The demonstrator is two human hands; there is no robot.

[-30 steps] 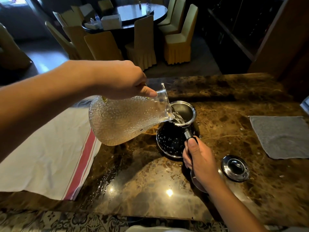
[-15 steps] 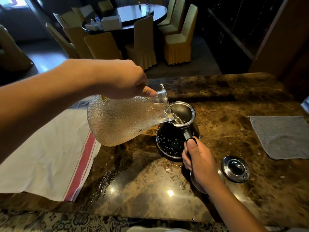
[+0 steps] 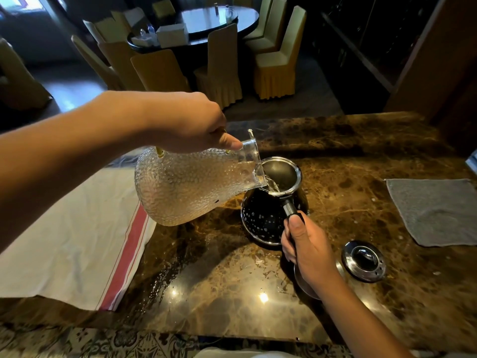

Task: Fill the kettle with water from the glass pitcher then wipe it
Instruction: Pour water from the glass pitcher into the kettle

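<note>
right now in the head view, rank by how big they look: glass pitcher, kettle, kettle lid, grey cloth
1. glass pitcher, though it is held up nearer the camera, which inflates it
2. grey cloth, partly cut off by the frame edge
3. kettle, partly hidden behind the pitcher
4. kettle lid

Room: dim and warm in tone; the far dining area sinks into shadow, with pale daylight at the upper left corner
Surface (image 3: 361,156): polished marble, catching two small bright glints of overhead light near the front edge; wet sheen beside them
Shadows: soft and dark under the glass pitcher (image 3: 191,184) and around the kettle (image 3: 265,220)
Focus: sharp in the centre; slight softness toward the borders
Distortion: wide-angle bending; the forearms stretch large at the edges
</note>
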